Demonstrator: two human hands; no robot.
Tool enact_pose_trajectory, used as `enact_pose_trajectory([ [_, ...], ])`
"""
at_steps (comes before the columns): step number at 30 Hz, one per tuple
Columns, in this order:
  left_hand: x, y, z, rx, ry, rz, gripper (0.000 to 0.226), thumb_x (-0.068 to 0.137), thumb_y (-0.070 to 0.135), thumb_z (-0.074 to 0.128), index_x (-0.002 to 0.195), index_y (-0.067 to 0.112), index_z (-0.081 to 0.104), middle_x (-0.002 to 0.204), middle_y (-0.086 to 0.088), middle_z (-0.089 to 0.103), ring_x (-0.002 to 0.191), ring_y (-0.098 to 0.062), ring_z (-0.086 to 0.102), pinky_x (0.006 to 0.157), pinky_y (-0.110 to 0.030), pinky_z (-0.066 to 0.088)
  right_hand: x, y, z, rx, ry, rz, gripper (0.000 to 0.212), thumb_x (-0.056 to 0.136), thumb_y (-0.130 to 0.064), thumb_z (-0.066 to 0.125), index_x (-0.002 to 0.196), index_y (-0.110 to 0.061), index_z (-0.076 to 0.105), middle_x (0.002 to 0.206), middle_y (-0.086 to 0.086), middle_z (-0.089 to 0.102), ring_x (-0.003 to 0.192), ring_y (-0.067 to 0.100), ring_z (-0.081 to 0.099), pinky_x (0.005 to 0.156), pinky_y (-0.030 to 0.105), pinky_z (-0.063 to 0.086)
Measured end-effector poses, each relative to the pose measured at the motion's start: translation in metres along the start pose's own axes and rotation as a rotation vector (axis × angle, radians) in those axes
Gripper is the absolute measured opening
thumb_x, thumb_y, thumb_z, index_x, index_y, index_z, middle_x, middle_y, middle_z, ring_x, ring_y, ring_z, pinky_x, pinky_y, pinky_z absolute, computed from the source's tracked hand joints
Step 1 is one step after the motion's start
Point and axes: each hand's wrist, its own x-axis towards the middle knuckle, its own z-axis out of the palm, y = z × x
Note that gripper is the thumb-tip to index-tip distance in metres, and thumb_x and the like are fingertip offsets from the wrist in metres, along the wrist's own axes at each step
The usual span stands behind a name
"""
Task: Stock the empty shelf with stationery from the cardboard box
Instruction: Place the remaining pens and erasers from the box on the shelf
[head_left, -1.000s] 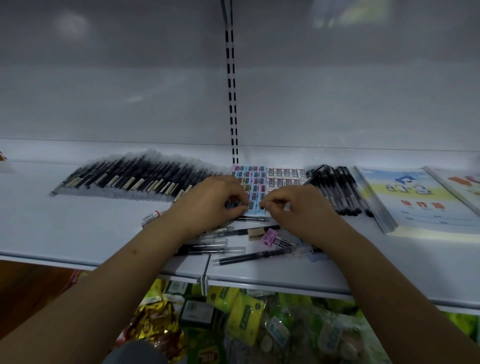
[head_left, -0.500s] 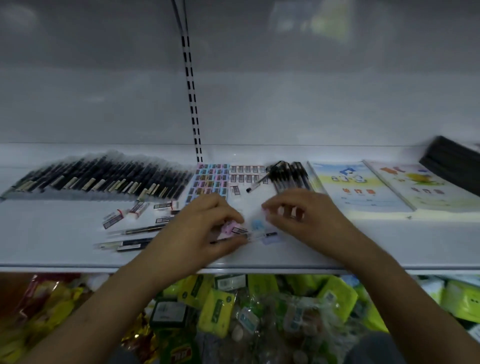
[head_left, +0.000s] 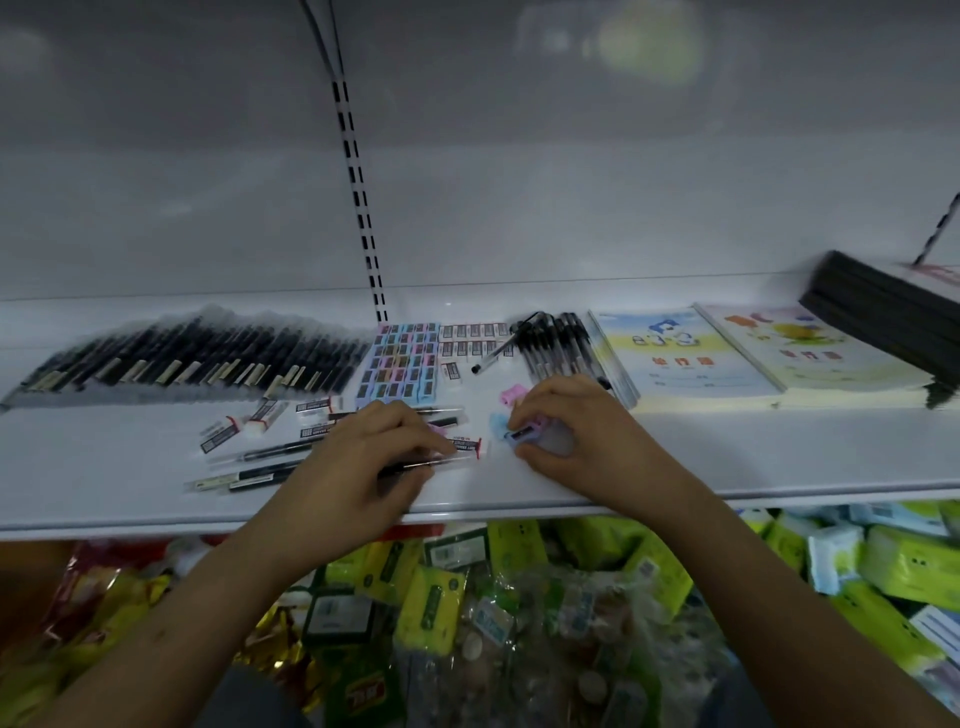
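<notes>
Under R hand (head_left: 582, 436): erasers (head_left: 524, 434), partly hidden.

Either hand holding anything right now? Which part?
Right hand pinches a small eraser by its end, fingers curled round it. Left hand grips a wrapped pen near its right end.

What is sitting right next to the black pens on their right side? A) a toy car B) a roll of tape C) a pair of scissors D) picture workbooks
D: the picture workbooks lie flat on the white shelf just right of the black pens.
</notes>
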Motion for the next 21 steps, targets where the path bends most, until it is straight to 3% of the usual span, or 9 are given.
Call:
enact_pose_trajectory([
  [3, -0.003, -0.001, 0.001, -0.019, 0.012, -0.009, 0.027, 0.09, 0.032, 0.058, 0.115, 0.038, 0.068, 0.11, 0.026, 0.053, 0.111, -0.002, 0.049, 0.091, -0.031, 0.046, 0.0, 0.001, 0.002, 0.008, 0.016, -0.001, 0.016, 0.082, -0.023, 0.071, 0.098, -0.025, 0.069, 0.099, -0.008, 0.062, 0.096, 0.014, 0.053, 0.089, 0.032, 0.043],
  [7, -0.003, 0.001, 0.0, -0.08, 0.037, -0.04, 0.029, 0.087, 0.039, 0.053, 0.113, 0.036, 0.067, 0.11, 0.024, 0.052, 0.112, -0.007, 0.05, 0.093, -0.032, 0.044, 0.0, 0.003, 0.003, -0.034, 0.046, -0.011, 0.02, 0.08, -0.027, 0.071, 0.1, -0.025, 0.067, 0.101, -0.009, 0.061, 0.094, 0.015, 0.053, 0.088, 0.035, 0.044],
  [11, 0.007, 0.001, 0.001, -0.035, 0.125, -0.106, 0.023, 0.093, 0.039, 0.057, 0.114, 0.033, 0.062, 0.108, 0.025, 0.049, 0.108, -0.002, 0.047, 0.089, -0.021, 0.041, 0.002, 0.003, 0.003, -0.01, 0.068, 0.031, 0.033, 0.078, -0.042, 0.065, 0.109, -0.029, 0.063, 0.104, -0.008, 0.06, 0.098, 0.015, 0.053, 0.09, 0.039, 0.044],
  [14, 0.017, -0.005, 0.001, -0.03, 0.085, -0.158, 0.031, 0.092, 0.03, 0.065, 0.123, 0.032, 0.061, 0.108, 0.025, 0.046, 0.11, 0.003, 0.041, 0.089, -0.012, 0.034, 0.002, 0.004, 0.005, -0.03, 0.05, 0.028, 0.04, 0.078, -0.048, 0.062, 0.114, -0.029, 0.064, 0.103, -0.01, 0.06, 0.096, 0.014, 0.052, 0.089, 0.038, 0.044],
  [17, 0.021, -0.009, 0.0, -0.025, -0.023, -0.154, 0.037, 0.09, 0.023, 0.067, 0.126, 0.032, 0.063, 0.107, 0.018, 0.047, 0.108, 0.0, 0.038, 0.087, -0.014, 0.035, 0.001, 0.005, 0.007, -0.084, 0.042, -0.016, 0.037, 0.079, -0.047, 0.059, 0.111, -0.03, 0.066, 0.101, -0.012, 0.058, 0.093, 0.013, 0.049, 0.084, 0.035, 0.043],
  [21, 0.019, -0.013, 0.003, -0.022, 0.007, -0.13, 0.03, 0.09, 0.024, 0.067, 0.118, 0.032, 0.067, 0.105, 0.016, 0.049, 0.105, -0.003, 0.038, 0.085, -0.016, 0.034, 0.002, 0.007, 0.009, -0.067, 0.049, -0.024, 0.025, 0.081, -0.039, 0.065, 0.103, -0.028, 0.069, 0.1, -0.012, 0.059, 0.094, 0.014, 0.049, 0.085, 0.035, 0.042],
])
